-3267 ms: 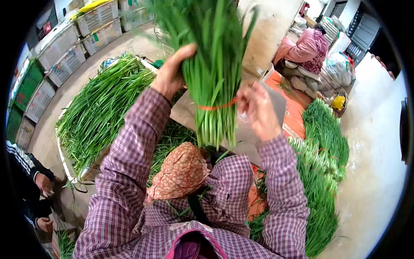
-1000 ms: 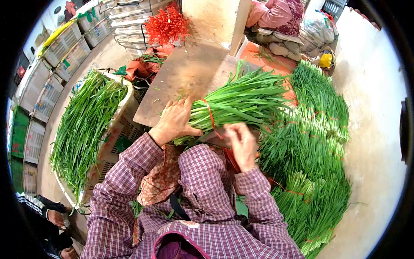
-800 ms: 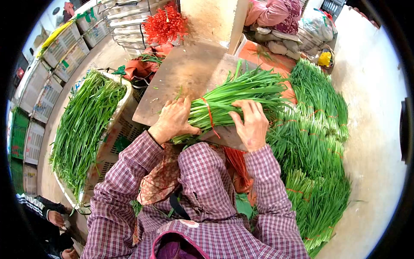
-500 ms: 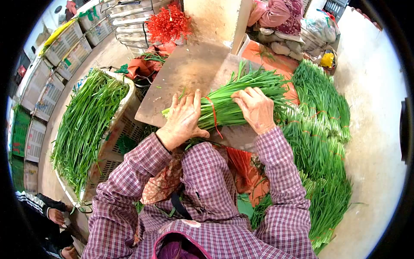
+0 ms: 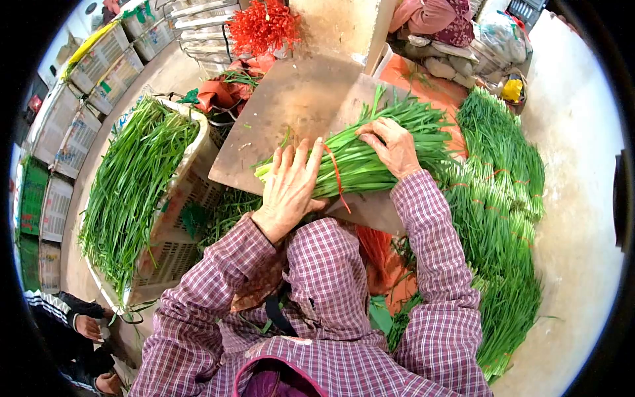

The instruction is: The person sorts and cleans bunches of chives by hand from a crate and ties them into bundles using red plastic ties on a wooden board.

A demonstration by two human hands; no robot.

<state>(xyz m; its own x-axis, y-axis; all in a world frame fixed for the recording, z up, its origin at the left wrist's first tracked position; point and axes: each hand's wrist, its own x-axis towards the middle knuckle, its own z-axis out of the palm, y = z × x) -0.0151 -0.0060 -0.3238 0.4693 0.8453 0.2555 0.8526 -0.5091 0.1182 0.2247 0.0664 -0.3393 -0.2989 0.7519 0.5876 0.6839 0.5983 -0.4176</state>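
Note:
A bunch of green garlic chives (image 5: 350,163) lies across the board, its pale cut stems to the left and its leaves to the right. A red tie (image 5: 336,173) goes round it near the stems, with one loose end hanging down. My left hand (image 5: 288,188) spans the stem end, fingers stretched across the top and thumb on the near side, holding the bunch. My right hand (image 5: 393,147) is closed over the leafy part, thumb and fingers bent against the leaves. Whether it pinches just a few leaves is hidden.
A white crate (image 5: 178,225) heaped with loose chives (image 5: 135,192) stands left. Several tied chive bunches (image 5: 496,251) line the right, beside a pale wall (image 5: 582,198). Red ties (image 5: 263,28) hang behind the wooden board (image 5: 278,99). Another person's hand (image 5: 88,327) shows lower left.
The view has shifted slightly. My left hand has turned a little more upright over the stems. My right hand remains on the leaves, its fingers slightly rearranged.

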